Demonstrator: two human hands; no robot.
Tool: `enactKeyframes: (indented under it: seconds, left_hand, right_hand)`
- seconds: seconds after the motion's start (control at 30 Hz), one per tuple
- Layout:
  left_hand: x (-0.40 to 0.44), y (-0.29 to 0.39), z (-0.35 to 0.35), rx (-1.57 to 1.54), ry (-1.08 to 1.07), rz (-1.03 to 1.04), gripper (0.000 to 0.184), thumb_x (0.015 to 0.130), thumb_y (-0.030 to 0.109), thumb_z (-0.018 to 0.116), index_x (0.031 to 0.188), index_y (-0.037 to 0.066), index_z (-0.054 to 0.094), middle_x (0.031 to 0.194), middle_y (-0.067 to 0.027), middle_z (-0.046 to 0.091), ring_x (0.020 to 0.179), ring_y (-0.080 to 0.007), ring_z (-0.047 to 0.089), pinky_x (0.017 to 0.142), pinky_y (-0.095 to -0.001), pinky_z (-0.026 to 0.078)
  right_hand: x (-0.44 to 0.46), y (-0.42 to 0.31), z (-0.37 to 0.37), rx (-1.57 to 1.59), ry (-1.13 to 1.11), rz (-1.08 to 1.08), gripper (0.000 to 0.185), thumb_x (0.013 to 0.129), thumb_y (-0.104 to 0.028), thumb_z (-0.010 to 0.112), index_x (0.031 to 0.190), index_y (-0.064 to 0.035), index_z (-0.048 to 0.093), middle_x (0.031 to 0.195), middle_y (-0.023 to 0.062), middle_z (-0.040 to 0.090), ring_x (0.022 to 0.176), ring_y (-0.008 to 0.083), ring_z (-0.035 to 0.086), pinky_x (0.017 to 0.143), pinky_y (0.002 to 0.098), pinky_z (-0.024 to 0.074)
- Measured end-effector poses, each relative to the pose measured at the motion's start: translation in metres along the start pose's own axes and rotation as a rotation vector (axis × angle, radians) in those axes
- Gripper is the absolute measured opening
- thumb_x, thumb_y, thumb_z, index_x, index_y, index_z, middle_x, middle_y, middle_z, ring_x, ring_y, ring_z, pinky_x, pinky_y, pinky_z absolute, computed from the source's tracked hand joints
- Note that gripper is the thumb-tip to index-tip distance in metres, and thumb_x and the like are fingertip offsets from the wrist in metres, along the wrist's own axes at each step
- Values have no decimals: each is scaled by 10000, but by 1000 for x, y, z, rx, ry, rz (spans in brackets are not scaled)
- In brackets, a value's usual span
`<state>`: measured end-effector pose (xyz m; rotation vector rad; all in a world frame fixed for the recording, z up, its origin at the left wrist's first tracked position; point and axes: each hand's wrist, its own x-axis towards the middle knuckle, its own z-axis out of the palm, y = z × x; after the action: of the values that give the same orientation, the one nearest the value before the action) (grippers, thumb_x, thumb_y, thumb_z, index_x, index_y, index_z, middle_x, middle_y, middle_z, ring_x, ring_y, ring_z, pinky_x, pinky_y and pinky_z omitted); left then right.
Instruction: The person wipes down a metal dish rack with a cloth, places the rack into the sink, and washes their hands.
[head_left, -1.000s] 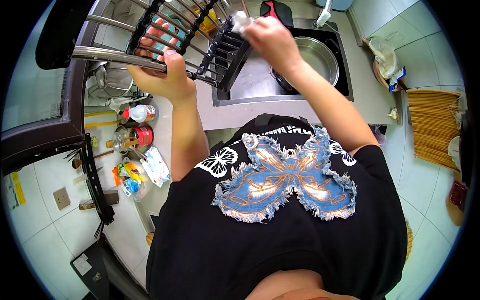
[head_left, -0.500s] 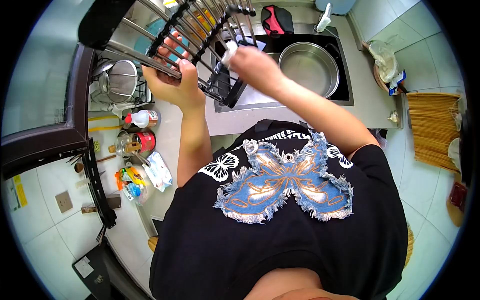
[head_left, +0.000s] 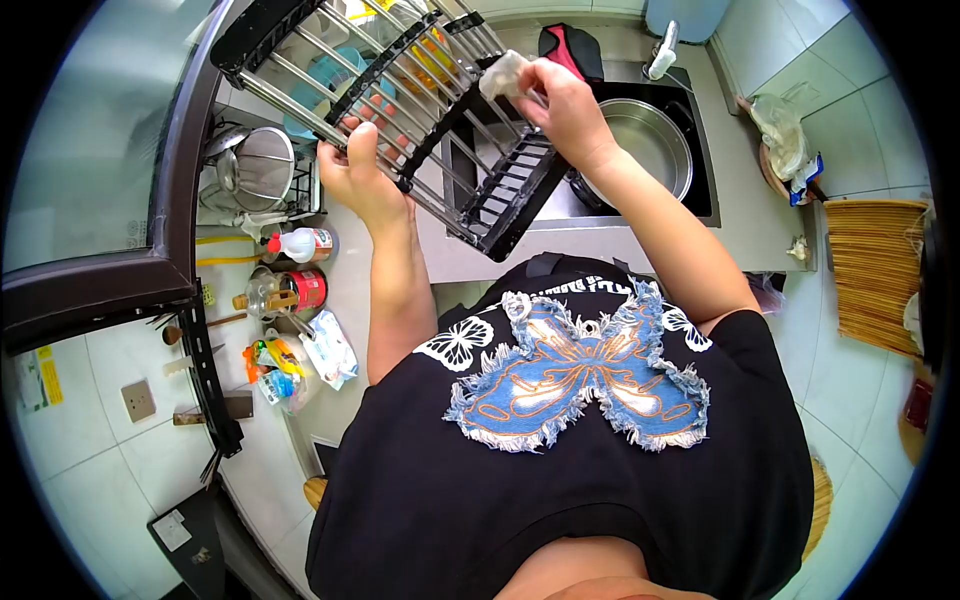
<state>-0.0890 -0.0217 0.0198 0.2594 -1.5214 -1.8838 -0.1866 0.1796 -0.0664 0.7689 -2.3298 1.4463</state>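
A metal dish rack (head_left: 436, 133) with steel rods and black plastic strips is held up, tilted, over the counter. My left hand (head_left: 370, 172) grips its near lower side, with the thumb outside and fingertips showing between the rods. At the rack's right upper part, my right hand (head_left: 568, 108) pinches a crumpled white cloth or tissue (head_left: 504, 76) against or very near the rods; exact contact is hard to tell. Behind the right wrist, a round steel pan (head_left: 650, 150) sits in a black-rimmed sink (head_left: 708, 190), partly covered by the rack and forearm.
Left on the counter stand a strainer (head_left: 266, 170), a red-capped bottle (head_left: 305, 244), a red-labelled jar (head_left: 310, 289) and a wipes pack (head_left: 328, 350). A dark window frame (head_left: 178, 200) juts in nearby. A black-and-pink item (head_left: 570, 52) lies behind the sink.
The rack has shifted right and turned, showing more of its black slatted end. My right hand with the white cloth has moved right and slightly up. The whole view has shifted a little.
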Motion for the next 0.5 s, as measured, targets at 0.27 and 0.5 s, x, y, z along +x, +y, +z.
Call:
enactKeyframes:
  seconds: [0.27, 0.5]
  left_hand:
    - [13, -3, -8, 20, 49, 28, 203, 839, 51, 674, 997, 23, 549, 1017, -133, 688, 865, -185, 697, 623, -301, 562]
    - [-6, 3, 28, 189, 7, 51, 251, 793, 80, 752, 953, -3, 579, 928, -99, 705, 779, -118, 660, 647, -255, 527]
  right_hand:
    - [1, -13, -27, 249, 102, 216, 237, 845, -211, 791, 881, -24, 649, 774, 73, 608, 702, 156, 582, 673, 289, 483]
    - [39, -27, -6, 41, 269, 74, 339, 843, -254, 809, 1018, -43, 609, 788, 57, 590, 660, 171, 549, 645, 333, 479]
